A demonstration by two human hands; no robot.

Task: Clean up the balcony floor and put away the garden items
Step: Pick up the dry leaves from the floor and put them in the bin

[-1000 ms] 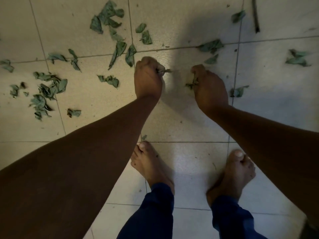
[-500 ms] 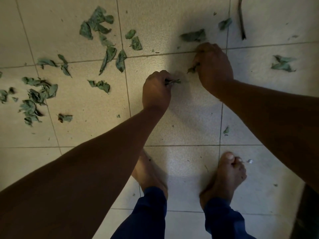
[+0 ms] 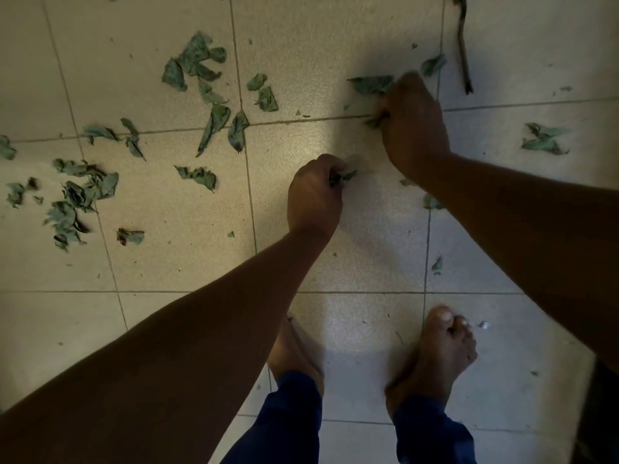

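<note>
Pale tiled balcony floor (image 3: 368, 229), dim light, green leaf bits scattered all over, esp. on the left side. Person bent over, bare feet at the bottom of view, both arms reaching down.

Left hand (image 3: 313, 192) is curled into a loose fist, w/ a crumpled leaf scrap (image 3: 341, 177) poking out by the thumb, so it's gripping what it has collected. Right hand (image 3: 413, 125) is further out, fingers bunched down on a larger leaf (image 3: 370, 84) right at a grout line; more green shows under the thumb side, so it holds some too. Exact finger positions blurred, can't say more.

Handling, as a guess: these leaves look dry, curled, v. light and brittle. They'd crumble if squeezed hard, and thin flat ones may cling to the tile. Best to pinch at a raised curled edge or scoop several together, keeping the fist gentle so nothing sifts out.

Lots left: main cluster (image 3: 194, 67) up left, another heap (image 3: 80, 192) at far left, a pair (image 3: 542, 140) on the right, plus a dark twig (image 3: 464, 51) top right. Twig looks stiff, so grab it mid-length.
</note>
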